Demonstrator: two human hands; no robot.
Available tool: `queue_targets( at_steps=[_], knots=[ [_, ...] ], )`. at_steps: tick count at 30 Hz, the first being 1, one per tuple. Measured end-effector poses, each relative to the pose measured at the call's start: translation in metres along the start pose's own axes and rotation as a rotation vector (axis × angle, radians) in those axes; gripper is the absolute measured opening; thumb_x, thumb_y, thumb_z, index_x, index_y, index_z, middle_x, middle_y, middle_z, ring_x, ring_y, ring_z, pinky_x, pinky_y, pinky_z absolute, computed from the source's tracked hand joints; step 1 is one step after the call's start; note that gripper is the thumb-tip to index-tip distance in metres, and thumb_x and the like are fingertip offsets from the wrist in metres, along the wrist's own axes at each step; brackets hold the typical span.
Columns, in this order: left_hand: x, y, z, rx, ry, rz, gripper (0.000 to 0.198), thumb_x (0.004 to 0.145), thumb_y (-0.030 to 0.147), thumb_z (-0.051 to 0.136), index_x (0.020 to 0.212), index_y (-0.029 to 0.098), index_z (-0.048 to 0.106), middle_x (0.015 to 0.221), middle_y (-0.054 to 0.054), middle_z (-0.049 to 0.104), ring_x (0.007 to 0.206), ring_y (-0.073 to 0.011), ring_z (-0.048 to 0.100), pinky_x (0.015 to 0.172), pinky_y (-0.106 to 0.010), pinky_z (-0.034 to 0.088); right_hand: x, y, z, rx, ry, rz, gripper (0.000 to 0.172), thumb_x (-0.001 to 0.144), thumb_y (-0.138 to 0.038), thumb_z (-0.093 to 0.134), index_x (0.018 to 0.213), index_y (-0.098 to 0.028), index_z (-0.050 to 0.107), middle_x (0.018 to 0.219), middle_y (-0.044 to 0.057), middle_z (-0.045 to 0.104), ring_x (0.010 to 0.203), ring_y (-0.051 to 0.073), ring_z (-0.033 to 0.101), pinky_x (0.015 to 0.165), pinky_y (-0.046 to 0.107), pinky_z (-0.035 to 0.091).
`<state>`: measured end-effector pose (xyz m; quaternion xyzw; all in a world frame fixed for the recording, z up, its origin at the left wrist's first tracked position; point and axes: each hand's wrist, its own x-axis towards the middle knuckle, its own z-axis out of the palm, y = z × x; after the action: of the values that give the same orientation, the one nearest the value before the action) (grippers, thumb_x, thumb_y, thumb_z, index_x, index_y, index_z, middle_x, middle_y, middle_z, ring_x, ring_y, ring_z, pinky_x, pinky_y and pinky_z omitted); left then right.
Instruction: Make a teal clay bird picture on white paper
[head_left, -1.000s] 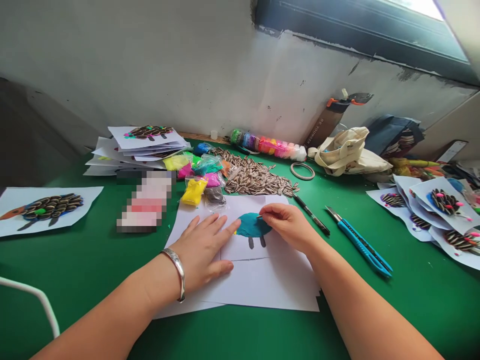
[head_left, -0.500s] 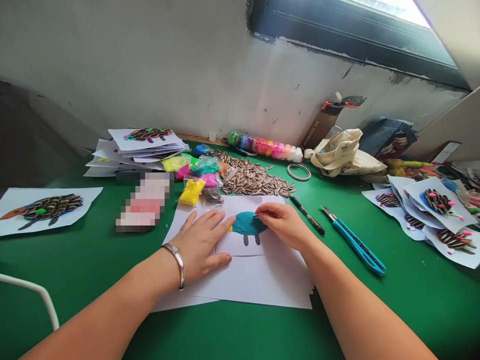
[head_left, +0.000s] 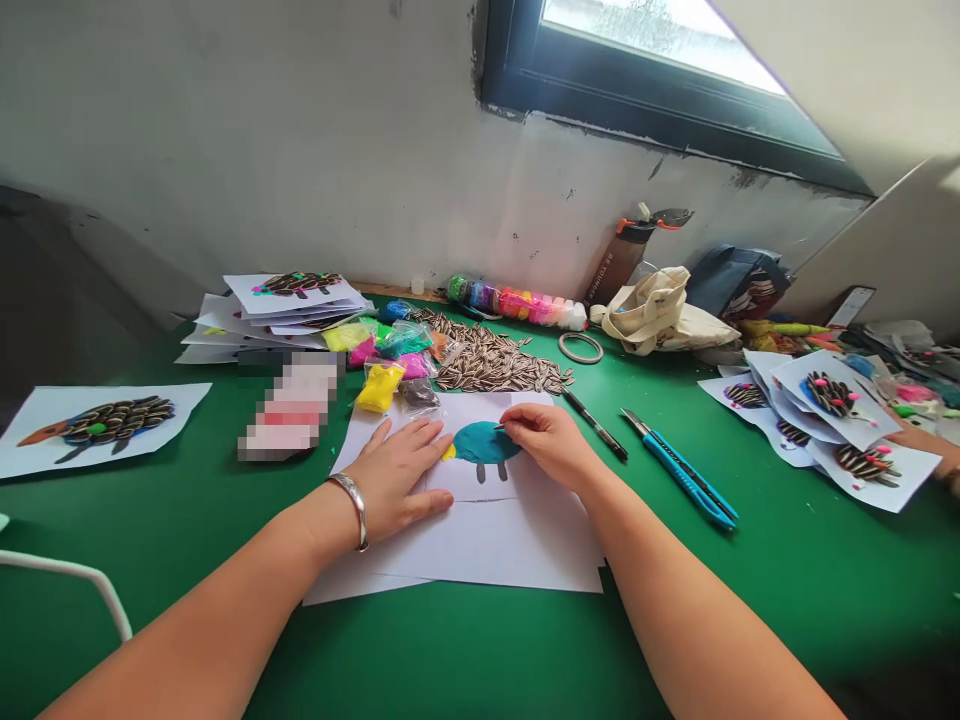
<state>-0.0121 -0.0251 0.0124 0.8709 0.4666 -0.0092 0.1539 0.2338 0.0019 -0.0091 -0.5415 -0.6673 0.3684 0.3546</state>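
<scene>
My left hand [head_left: 401, 480] lies flat with fingers spread on a sheet of white paper [head_left: 495, 545]. On that sheet is a flat teal clay oval [head_left: 480, 441] with a bit of yellow clay [head_left: 450, 452] at its left end and two short grey legs below. The thumb and fingertips of my right hand [head_left: 544, 440] pinch a sunflower seed [head_left: 501, 427] at the oval's upper right edge; the fingers partly cover that edge. Behind the sheet spreads a pile of striped sunflower seeds [head_left: 495, 355].
Bags of coloured clay, including a yellow one [head_left: 380, 386], sit beyond my left hand. A black pen [head_left: 596, 425] and a blue utility knife [head_left: 682, 470] lie to the right. Seed-covered pictures [head_left: 862, 462] rest at far right, near another person's hand [head_left: 926, 440].
The view has turned slightly, shifting the scene left and revealing another person's hand at the right edge. Both my hands stay in nearly the same place on the sheet.
</scene>
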Motion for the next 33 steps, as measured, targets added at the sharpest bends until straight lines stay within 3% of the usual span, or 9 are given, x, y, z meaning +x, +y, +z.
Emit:
queue_targets(
  at_steps=[5,11,14,20,26,33],
  knots=[
    [0.002,-0.001,-0.001,0.0,-0.034,-0.002,0.068,0.085,0.049,0.052,0.146,0.022,0.035,0.156,-0.01,0.024,0.144,-0.0282,0.019,0.114,-0.059,0.01,-0.001,0.004,-0.002,0.042,0.033,-0.034,0.017,0.077,-0.029,0.057,0.081,-0.019,0.07,0.073,0.001,0.064,0.071,0.016,0.056,0.065,0.027,0.043],
    [0.0,0.0,-0.002,-0.021,-0.017,-0.013,0.069,0.085,0.046,0.052,0.147,0.024,0.032,0.156,-0.007,0.025,0.145,-0.0272,0.018,0.114,-0.059,0.009,0.003,0.004,-0.011,0.107,0.132,-0.069,0.02,0.079,-0.033,0.057,0.085,-0.018,0.069,0.087,0.005,0.069,0.081,0.019,0.061,0.074,0.03,0.047],
    [0.0,-0.001,-0.001,-0.039,0.007,0.018,0.072,0.085,0.047,0.053,0.149,0.028,0.025,0.155,-0.006,0.027,0.144,-0.0271,0.019,0.114,-0.059,0.01,0.002,0.001,-0.009,0.104,0.116,-0.08,0.018,0.079,-0.032,0.058,0.084,-0.02,0.07,0.085,0.004,0.069,0.081,0.019,0.061,0.073,0.03,0.047],
    [0.002,-0.005,0.006,0.025,0.034,0.048,0.063,0.087,0.053,0.052,0.143,0.029,0.039,0.155,-0.007,0.028,0.144,-0.0302,0.021,0.114,-0.06,0.011,0.001,-0.003,-0.007,0.037,0.044,-0.047,0.015,0.078,-0.028,0.058,0.082,-0.021,0.071,0.08,0.002,0.068,0.075,0.018,0.059,0.068,0.028,0.045],
    [0.0,-0.003,0.01,0.025,0.072,0.048,0.073,0.087,0.053,0.051,0.15,0.028,0.023,0.155,-0.008,0.028,0.143,-0.0292,0.022,0.114,-0.059,0.011,0.002,-0.002,-0.012,0.023,0.012,-0.008,0.017,0.079,-0.028,0.056,0.082,-0.02,0.07,0.077,0.001,0.067,0.072,0.016,0.057,0.063,0.026,0.043],
    [-0.001,-0.001,0.012,0.088,0.09,0.054,0.063,0.087,0.054,0.053,0.143,0.03,0.039,0.154,-0.009,0.03,0.142,-0.0315,0.024,0.113,-0.061,0.014,0.0,-0.007,-0.011,0.017,0.012,0.005,0.016,0.077,-0.027,0.057,0.077,-0.021,0.071,0.076,0.001,0.068,0.073,0.017,0.059,0.065,0.026,0.045]
  ],
)
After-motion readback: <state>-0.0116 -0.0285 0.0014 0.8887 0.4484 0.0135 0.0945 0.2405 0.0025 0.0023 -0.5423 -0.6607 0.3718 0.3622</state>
